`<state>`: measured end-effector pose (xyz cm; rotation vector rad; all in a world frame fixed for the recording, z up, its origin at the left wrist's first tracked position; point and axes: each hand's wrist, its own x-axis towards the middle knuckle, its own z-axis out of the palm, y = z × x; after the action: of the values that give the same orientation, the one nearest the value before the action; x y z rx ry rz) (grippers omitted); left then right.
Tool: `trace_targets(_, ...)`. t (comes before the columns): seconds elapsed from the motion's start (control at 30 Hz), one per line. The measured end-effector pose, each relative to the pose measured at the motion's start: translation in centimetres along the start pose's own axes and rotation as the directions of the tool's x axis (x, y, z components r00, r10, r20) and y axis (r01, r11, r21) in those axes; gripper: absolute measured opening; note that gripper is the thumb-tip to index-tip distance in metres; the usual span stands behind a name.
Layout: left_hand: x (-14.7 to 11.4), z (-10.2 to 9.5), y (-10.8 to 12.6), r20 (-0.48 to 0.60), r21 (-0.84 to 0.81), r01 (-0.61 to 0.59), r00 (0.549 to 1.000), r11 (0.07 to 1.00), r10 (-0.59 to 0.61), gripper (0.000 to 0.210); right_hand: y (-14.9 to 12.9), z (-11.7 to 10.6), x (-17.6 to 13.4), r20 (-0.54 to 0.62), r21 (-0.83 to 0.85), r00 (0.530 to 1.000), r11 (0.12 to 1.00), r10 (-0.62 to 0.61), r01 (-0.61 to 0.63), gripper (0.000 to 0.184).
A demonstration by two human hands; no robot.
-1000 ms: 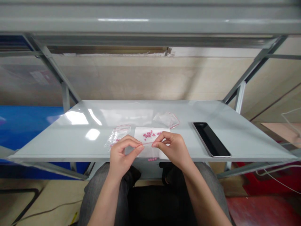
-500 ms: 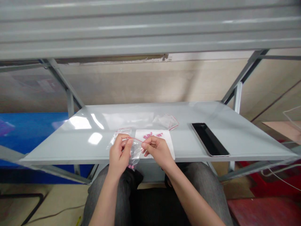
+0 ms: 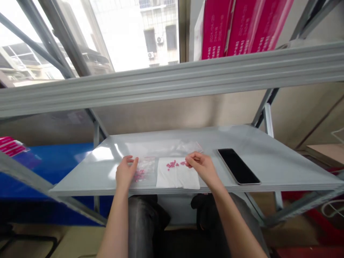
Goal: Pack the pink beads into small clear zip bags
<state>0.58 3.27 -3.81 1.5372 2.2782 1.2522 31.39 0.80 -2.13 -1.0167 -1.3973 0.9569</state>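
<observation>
My left hand (image 3: 125, 172) rests at the left edge of a clear zip bag (image 3: 149, 165), thumb and fingers apart, holding nothing visible. Small pink pieces (image 3: 139, 175), like beads or pills, lie inside the bag, partly behind my thumb. To the right, a white paper sheet (image 3: 176, 179) lies flat with a loose cluster of pink pieces (image 3: 172, 165) on it. My right hand (image 3: 202, 165) is over the sheet's right edge, fingertips pinched beside a few more pink pieces. Whatever the pinch holds is too small to make out.
A black phone-like device (image 3: 238, 166) lies on the grey shelf (image 3: 172, 135) to the right. Another clear bag (image 3: 189, 146) lies behind the sheet. An upper shelf edge (image 3: 172, 84) crosses above, with red boxes (image 3: 242, 28) on it.
My hands have moved apart, and the zip bag they held by its red seal is now out of them; a bag lies flat by my left hand. The view has tilted upward.
</observation>
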Motion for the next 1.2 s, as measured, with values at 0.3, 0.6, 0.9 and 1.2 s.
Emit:
trace_targets(0.3, -1.8, -0.2, 0.7, -0.108, 0.103, -0.068, 0.991, 0.992, 0.079, 0.038, 3.6, -3.9, 2.9, -0.17, -0.699, 0.977, 0.714, -0.128, -0.028, 0.019)
trace_targets(0.6, -4.2, 1.9, 1.8, -0.327, 0.018, -0.479, 0.826, 0.877, 0.458, 0.02, 4.2, -0.3, 4.3, -0.046, -0.863, 0.991, 0.504, -0.127, 0.025, 0.039)
trace_targets(0.9, -6.8, 2.1, 3.8, -0.329, -0.226, -0.504, 0.845, 0.833, 0.422, 0.013, 4.0, -1.0, 5.1, -0.141, -0.836, 0.962, 0.548, -0.234, 0.01, 0.032)
trace_targets(1.2, -10.9, 1.8, 7.5, 0.6, -0.799, 0.57, 0.777, 0.192, 0.188, 0.049, 0.3, 5.2, -2.9, 0.103, -0.636, 0.655, 0.456, -0.749, 0.622, 0.032)
